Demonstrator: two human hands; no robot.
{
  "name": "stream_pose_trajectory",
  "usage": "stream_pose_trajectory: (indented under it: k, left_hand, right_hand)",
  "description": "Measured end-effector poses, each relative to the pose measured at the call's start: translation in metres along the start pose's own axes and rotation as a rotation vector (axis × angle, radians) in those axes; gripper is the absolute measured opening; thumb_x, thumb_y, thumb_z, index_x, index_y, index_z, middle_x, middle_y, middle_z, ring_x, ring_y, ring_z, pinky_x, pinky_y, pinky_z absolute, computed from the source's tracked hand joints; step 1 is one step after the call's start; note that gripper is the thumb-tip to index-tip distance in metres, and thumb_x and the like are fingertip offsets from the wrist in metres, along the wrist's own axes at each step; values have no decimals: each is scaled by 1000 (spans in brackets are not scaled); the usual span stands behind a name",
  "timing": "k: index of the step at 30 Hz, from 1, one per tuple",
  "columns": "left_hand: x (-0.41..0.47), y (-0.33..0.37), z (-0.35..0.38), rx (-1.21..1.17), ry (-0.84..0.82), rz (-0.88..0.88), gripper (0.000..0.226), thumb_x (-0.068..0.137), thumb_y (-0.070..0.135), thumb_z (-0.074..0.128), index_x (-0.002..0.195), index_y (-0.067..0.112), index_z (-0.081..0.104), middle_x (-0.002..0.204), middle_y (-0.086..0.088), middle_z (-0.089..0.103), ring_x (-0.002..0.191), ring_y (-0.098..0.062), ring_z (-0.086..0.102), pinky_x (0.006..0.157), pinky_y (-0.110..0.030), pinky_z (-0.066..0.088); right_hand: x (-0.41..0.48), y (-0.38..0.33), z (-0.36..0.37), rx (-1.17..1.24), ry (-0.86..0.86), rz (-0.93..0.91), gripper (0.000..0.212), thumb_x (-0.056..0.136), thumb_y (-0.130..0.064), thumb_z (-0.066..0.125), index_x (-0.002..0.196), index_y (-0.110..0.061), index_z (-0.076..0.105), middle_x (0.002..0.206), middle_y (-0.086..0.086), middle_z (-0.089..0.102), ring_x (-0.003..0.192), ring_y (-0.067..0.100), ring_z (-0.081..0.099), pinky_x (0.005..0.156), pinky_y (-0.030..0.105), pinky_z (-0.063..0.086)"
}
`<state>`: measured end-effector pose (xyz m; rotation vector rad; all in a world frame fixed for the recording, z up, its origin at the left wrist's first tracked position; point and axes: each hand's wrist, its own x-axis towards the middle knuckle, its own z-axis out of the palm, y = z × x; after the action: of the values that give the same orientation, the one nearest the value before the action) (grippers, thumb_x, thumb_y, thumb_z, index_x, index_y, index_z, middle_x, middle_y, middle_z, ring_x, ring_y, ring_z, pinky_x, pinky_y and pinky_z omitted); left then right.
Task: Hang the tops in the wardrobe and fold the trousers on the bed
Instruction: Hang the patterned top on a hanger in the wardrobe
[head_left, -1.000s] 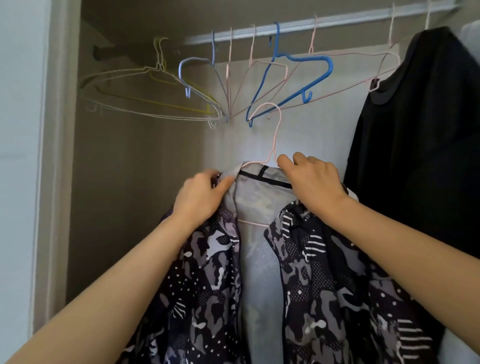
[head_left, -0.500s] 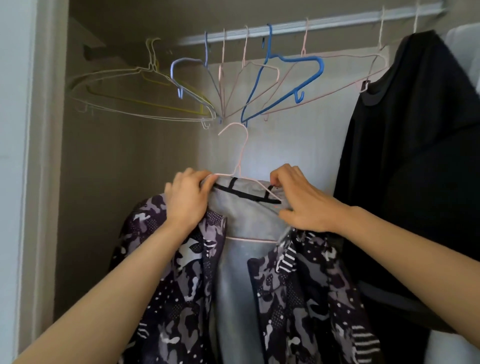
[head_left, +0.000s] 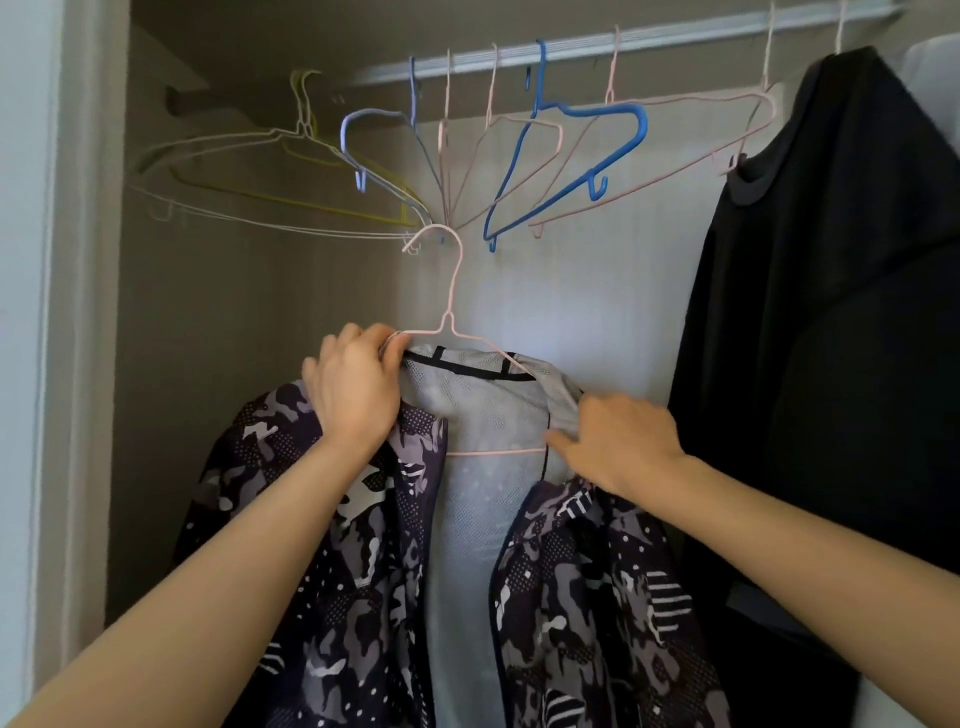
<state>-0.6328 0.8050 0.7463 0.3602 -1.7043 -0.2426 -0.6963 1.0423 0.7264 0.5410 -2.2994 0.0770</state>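
Hands apart on the camo-print jacket (head_left: 337, 571). Left hand (head_left: 353, 384) at centre-left of frame, curled round the collar's left end together with the left shoulder of the pink wire hanger (head_left: 451, 319). Right hand (head_left: 618, 441) lower and right of centre, slightly blurred, seemingly pinching the grey mesh lining by the right end of the hanger's bottom bar.

Changed over the last second: right hand dropped from the top of the collar, beside the hanger's neck, down to the front edge — left hand slid outward along the hanger's shoulder. Collar now spread wide across the wire, black neck tape showing. Hook shifted left in the frame, still free, well below the rail (head_left: 623, 42) at the top and just under the tips of the empty hangers (head_left: 311, 201), a blue plastic hanger (head_left: 597, 110) among them.

Meaning for the task, as a judgement: seating the jacket on the hanger nearly done, with the right shoulder probably the last part to settle — hanging itself not yet done. Next, likely a lift of the hook to the rail, into the stretch between the empty hangers and the black top (head_left: 831, 312) hung at upper right. Risks: thin fabric sliding off the wire during the lift, or the hook snagging on the crowded hangers.
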Motion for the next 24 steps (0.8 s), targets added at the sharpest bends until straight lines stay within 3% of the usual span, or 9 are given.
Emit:
stream_pose_trajectory:
  k: [2, 5, 11, 13, 16, 18, 20, 22, 24]
  left_hand:
    - [0, 1, 0, -1, 11, 27, 33, 100, 45, 44, 100, 23, 68, 101, -6, 61, 100, -31, 51, 83, -42, 32]
    - [-1, 2, -3, -17, 34, 111, 31, 100, 44, 43, 104, 26, 68, 94, -3, 57, 96, -29, 49, 83, -41, 31]
    - [-9, 15, -4, 199, 63, 436, 21, 96, 36, 56, 100, 26, 75, 81, -4, 58, 83, -32, 52, 69, -39, 31]
    - [-6, 19, -3, 183, 59, 336, 23, 98, 36, 54, 103, 26, 74, 87, -5, 60, 88, -32, 52, 72, -40, 31]
    - [3, 17, -4, 60, 44, 125, 31, 101, 40, 45, 108, 26, 71, 97, -5, 61, 97, -31, 50, 81, -41, 31]
    - [9, 15, -6, 14, 39, 76, 33, 102, 42, 43, 108, 26, 70, 99, -5, 60, 99, -31, 49, 84, -42, 32]
    - [14, 15, -10, -6, 45, 64, 33, 101, 43, 43, 107, 25, 70, 101, -5, 60, 100, -31, 50, 85, -43, 33]
    - [18, 16, -14, -40, 62, 46, 33, 101, 43, 43, 106, 25, 70, 101, -5, 61, 101, -31, 50, 85, -43, 33]
    - [24, 15, -17, -80, 83, 25, 31, 101, 43, 43, 107, 27, 70, 103, -5, 62, 101, -31, 51, 86, -43, 34]
  right_hand:
    - [10, 4, -2, 125, -19, 39, 25, 94, -29, 47, 103, -10, 60, 106, 12, 64, 94, 33, 62, 68, 32, 41]
    - [31, 16, -16, 307, 3, 119, 12, 93, -16, 45, 90, -10, 55, 90, 14, 60, 80, 30, 61, 66, 30, 43]
    - [82, 20, -75, 441, 205, 158, 25, 90, -6, 47, 65, -7, 42, 69, 9, 42, 67, 28, 47, 62, 30, 39]
    - [83, 13, -89, 445, 214, 64, 27, 84, -6, 51, 60, -8, 39, 63, 9, 42, 63, 27, 47, 53, 28, 35]
    - [66, -1, -83, 388, 10, -161, 33, 83, -18, 62, 56, -13, 45, 57, 3, 46, 59, 24, 47, 53, 27, 33]
    - [53, -7, -69, 405, -146, -346, 32, 93, -38, 57, 65, -22, 58, 63, -6, 53, 63, 13, 51, 60, 26, 39]
    - [46, -3, -55, 418, -132, -432, 24, 97, -42, 49, 97, -25, 66, 85, -4, 56, 85, 14, 52, 80, 29, 40]
    - [41, 7, -47, 407, -22, -400, 35, 98, -31, 48, 133, -29, 45, 114, -2, 42, 109, 19, 40, 96, 35, 36]
    - [35, 14, -45, 543, 76, -399, 50, 97, -19, 48, 140, -33, 28, 126, -3, 32, 115, 16, 37, 101, 33, 35]
